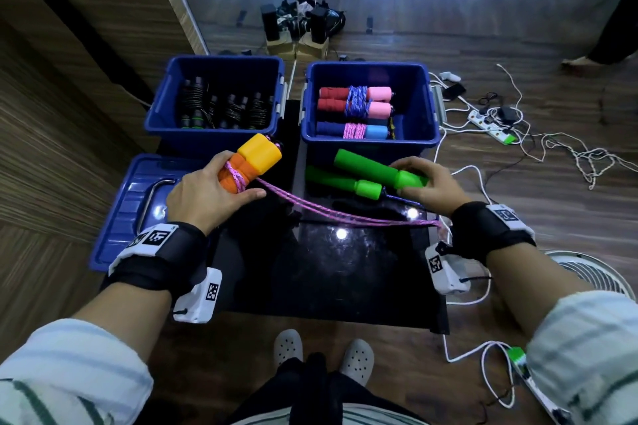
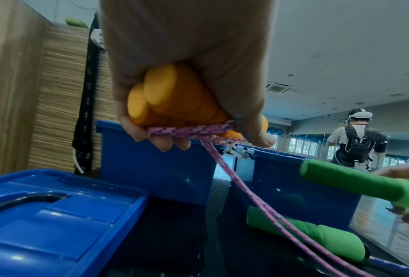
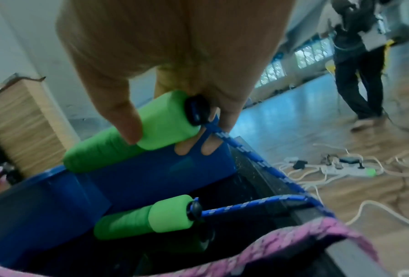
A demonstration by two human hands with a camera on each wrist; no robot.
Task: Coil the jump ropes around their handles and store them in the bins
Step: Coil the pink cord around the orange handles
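Two hands grip handles, left orange, right green, over glossy black table.

The head view looks steeply down from above onto the glossy black table, taking in both forearms, the two open blue plastic bins at its far edge and the wooden floor around.

The left wrist view sits very close behind the left hand, low over the table, facing forward and rightward across it.

The right wrist view sits equally close behind the right hand, tilted, facing forward and to the left.

All three views share the pair of green foam handles, the pink braided rope and the bins' blue walls.
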